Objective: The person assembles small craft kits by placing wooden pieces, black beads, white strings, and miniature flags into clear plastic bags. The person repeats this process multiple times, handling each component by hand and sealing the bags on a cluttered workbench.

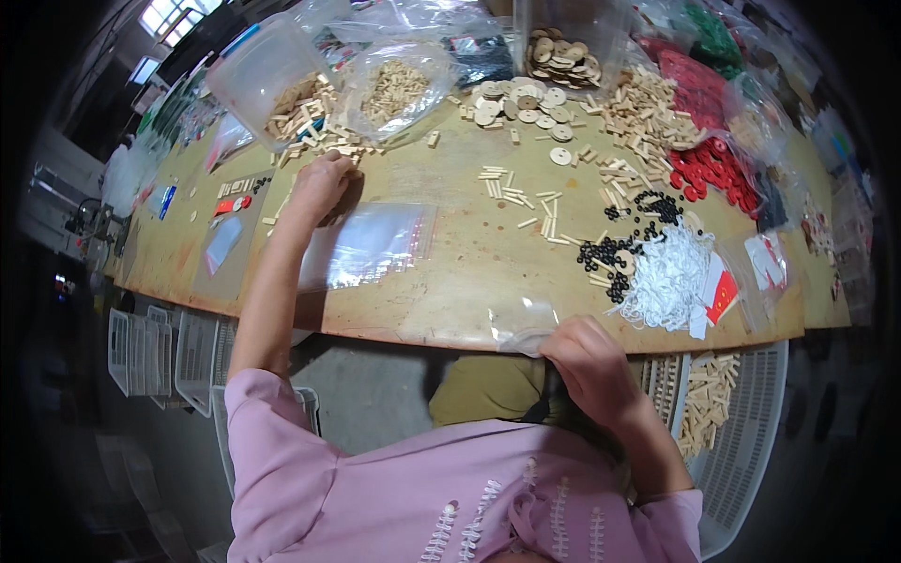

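Observation:
My left hand (324, 186) reaches out to the near edge of a pile of small wooden blocks (314, 113). Its fingers curl downward and look closed, and whatever lies between them is hidden. At the table's front edge my right hand (588, 364) pinches a small clear plastic bag (522, 324), which rests partly on the tabletop. A stack of flat clear zip bags (366, 246) lies just to the right of my left forearm.
Wooden discs (526, 101), short wooden sticks (549, 211), black beads (605, 253), red rings (713, 178) and white string (671, 277) are spread over the right side. A tilted clear bin (263, 80) stands at the back left. Plastic baskets (751, 441) sit below the table.

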The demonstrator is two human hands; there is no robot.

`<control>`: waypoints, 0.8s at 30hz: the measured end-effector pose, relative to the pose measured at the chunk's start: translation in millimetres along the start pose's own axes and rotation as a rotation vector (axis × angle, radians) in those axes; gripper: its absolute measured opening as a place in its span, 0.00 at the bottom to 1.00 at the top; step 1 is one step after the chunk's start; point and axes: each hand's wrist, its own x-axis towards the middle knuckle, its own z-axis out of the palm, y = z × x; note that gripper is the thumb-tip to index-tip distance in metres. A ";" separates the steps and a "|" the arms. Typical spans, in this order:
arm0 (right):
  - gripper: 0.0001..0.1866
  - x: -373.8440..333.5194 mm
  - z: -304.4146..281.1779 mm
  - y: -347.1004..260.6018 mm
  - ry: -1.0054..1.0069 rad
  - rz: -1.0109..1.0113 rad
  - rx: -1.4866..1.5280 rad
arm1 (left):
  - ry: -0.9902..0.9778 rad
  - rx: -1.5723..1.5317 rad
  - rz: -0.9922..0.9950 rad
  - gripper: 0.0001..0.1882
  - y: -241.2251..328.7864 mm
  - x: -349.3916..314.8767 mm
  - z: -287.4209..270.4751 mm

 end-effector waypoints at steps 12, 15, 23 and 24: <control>0.14 45.1 -5.3 -3.4 0.082 -0.056 0.123 | -0.007 -1.058 0.492 0.09 225.9 -65.8 -78.6; 0.13 38.9 -8.6 0.2 0.084 -0.073 0.123 | -0.010 -0.893 0.500 0.09 237.7 -66.1 -75.5; 0.16 14.3 -10.7 21.0 0.145 0.045 0.197 | -0.233 -1.019 0.472 0.13 250.3 -32.4 -69.6; 0.16 12.0 -9.4 23.3 0.159 0.038 0.179 | -0.173 -1.076 0.440 0.13 235.9 -21.4 -54.3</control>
